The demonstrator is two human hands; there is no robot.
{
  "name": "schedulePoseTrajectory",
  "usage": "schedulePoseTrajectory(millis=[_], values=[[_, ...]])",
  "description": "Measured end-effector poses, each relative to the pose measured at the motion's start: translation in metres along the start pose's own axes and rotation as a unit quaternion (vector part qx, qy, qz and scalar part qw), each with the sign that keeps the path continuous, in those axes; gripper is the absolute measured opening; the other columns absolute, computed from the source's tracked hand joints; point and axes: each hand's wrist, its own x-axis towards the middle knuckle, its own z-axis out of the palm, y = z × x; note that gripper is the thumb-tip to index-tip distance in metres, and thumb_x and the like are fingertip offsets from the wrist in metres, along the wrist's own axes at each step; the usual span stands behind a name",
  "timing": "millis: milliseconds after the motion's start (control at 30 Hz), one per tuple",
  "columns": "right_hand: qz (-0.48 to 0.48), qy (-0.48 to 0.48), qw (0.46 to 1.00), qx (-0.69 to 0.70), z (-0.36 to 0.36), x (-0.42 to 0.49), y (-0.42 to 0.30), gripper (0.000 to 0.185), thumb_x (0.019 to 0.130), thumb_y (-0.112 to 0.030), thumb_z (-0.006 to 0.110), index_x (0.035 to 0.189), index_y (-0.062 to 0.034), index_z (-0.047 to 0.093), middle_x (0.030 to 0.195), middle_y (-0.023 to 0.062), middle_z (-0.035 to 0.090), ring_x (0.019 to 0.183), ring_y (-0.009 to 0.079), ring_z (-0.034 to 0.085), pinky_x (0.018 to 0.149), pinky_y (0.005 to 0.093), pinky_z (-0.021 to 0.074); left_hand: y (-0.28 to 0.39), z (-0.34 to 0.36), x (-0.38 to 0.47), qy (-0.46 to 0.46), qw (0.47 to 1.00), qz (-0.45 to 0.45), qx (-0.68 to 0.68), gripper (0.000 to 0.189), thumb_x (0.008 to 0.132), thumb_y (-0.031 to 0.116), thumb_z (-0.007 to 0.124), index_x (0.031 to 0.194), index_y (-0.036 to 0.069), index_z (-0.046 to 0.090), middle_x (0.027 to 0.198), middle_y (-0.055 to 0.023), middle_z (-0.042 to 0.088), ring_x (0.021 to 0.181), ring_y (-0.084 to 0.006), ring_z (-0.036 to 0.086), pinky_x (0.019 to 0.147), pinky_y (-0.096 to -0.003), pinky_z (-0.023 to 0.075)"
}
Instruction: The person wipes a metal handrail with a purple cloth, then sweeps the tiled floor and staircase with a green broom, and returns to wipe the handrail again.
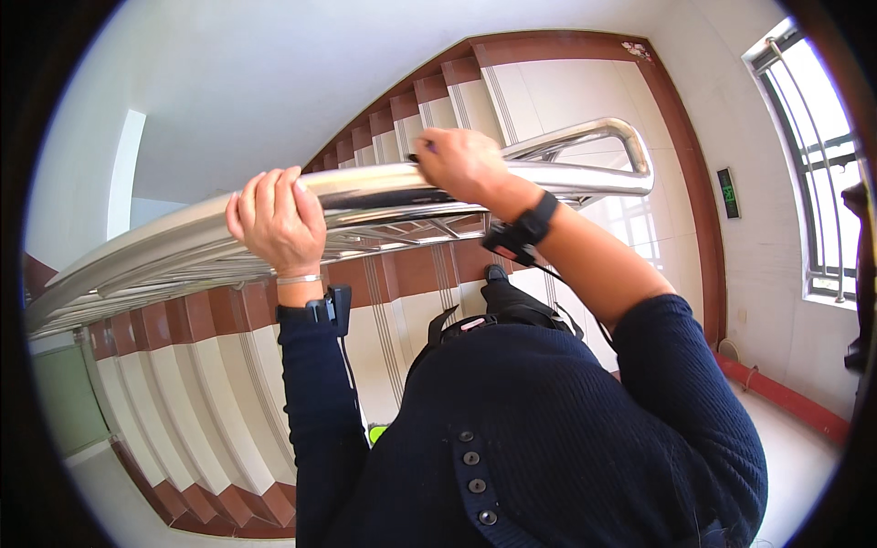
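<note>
My left hand (pixel 277 222) is wrapped over the thick stainless steel handrail (pixel 380 179) of a stairway, its fingers lying across the top. Farther right along the same rail is my right hand (pixel 462 164), slightly blurred, with the fingers curled. A small dark object (pixel 414 158) pokes out from under those fingers; most of it is hidden, so I cannot tell what it is. Beyond the right hand, the rail turns back in a rounded bend (pixel 640 157). Black strapped devices with cables sit on both wrists.
Cream stair treads (pixel 226 397) with brown edging descend on the left, and another flight (pixel 411 130) lies beyond the rail. A tiled landing (pixel 569 96) is at the upper right. A barred window (pixel 815 151), a green exit sign (pixel 729 193) and a red pipe (pixel 788 397) line the right wall.
</note>
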Motion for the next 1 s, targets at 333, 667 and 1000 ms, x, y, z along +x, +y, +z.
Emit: schedulePoseTrajectory(millis=[333, 667, 1000], values=[[-0.115, 0.078, 0.976, 0.167, 0.006, -0.002, -0.013, 0.016, 0.092, -0.024, 0.067, 0.094, -0.0082, 0.070, 0.094, 0.0157, 0.072, 0.090, 0.0377, 0.070, 0.079, 0.0486, 0.0568, 0.002, 0.005, 0.003, 0.021, 0.999, 0.030, 0.011, 0.032, 0.101, 0.022, 0.047, 0.097, 0.014, 0.078, 0.101, 0.0005, 0.076, 0.101, -0.0226, 0.069, 0.099, -0.0413, 0.0428], [0.105, -0.027, 0.991, 0.076, -0.034, -0.024, 0.130, 0.037, 0.099, -0.039, 0.055, 0.095, -0.0085, 0.075, 0.092, 0.0186, 0.075, 0.091, 0.0398, 0.072, 0.086, 0.0484, 0.0571, -0.001, 0.007, 0.000, 0.013, 0.999, 0.042, 0.028, 0.036, 0.103, 0.022, 0.044, 0.096, 0.014, 0.079, 0.104, 0.0003, 0.076, 0.105, -0.0228, 0.069, 0.099, -0.0414, 0.0425], [-0.109, 0.149, 0.977, 0.107, 0.003, -0.028, 0.039, 0.020, 0.093, -0.026, 0.069, 0.088, -0.0070, 0.063, 0.086, 0.0136, 0.067, 0.086, 0.0346, 0.069, 0.078, 0.0466, 0.0562, 0.092, 0.004, 0.031, -0.127, 0.981, 0.036, -0.139, 0.006, 0.095, 0.013, 0.066, 0.095, 0.009, 0.071, 0.098, -0.0036, 0.071, 0.094, -0.0254, 0.067, 0.096, -0.0453, 0.0469]])
